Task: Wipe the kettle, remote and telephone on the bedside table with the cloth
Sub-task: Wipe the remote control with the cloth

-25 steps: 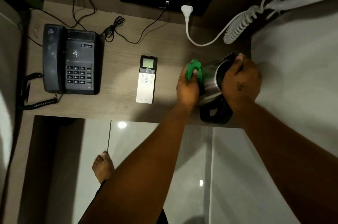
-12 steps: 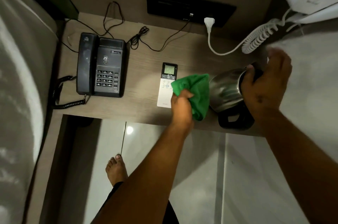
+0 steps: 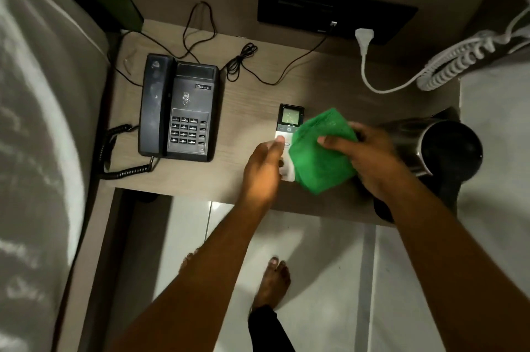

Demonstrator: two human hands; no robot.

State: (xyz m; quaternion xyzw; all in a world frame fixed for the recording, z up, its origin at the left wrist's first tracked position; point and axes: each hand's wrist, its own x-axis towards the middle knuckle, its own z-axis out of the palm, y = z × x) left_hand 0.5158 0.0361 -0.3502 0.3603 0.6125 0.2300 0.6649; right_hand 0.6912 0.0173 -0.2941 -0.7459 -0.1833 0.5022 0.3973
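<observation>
Since half a second ago your cloth (image 3: pixel 322 150) has changed hands: it was bunched in your left hand beside the kettle (image 3: pixel 430 147), and now your right hand (image 3: pixel 370 159) has it, spread over the lower half of the remote (image 3: pixel 289 133). Your right hand has also left the kettle's rim, and your left hand (image 3: pixel 262 170) has come to the remote's left edge.

Watch the remote first. It lies close to the front edge of the surface (image 3: pixel 243 93), at 6 o'clock of its own screen, and a firm swipe towards you could push it off onto the floor. Only your left fingertips steady it, so it may also skid sideways. The kettle stands just at 3 o'clock of your right wrist with its lid off or open; a wide stroke or a swinging elbow could knock it. It too sits near the front edge.

Your right hand is half closed, fingers curled over the top of the cloth and pressing it down on the remote; whether the thumb pinches underneath I cannot tell. Your left hand is loosely open, fingertips touching the remote's left side, grasping nothing fully.

At 9 o'clock of the remote, well apart, the telephone (image 3: pixel 179 107) sits untouched with its handset on the cradle.
</observation>
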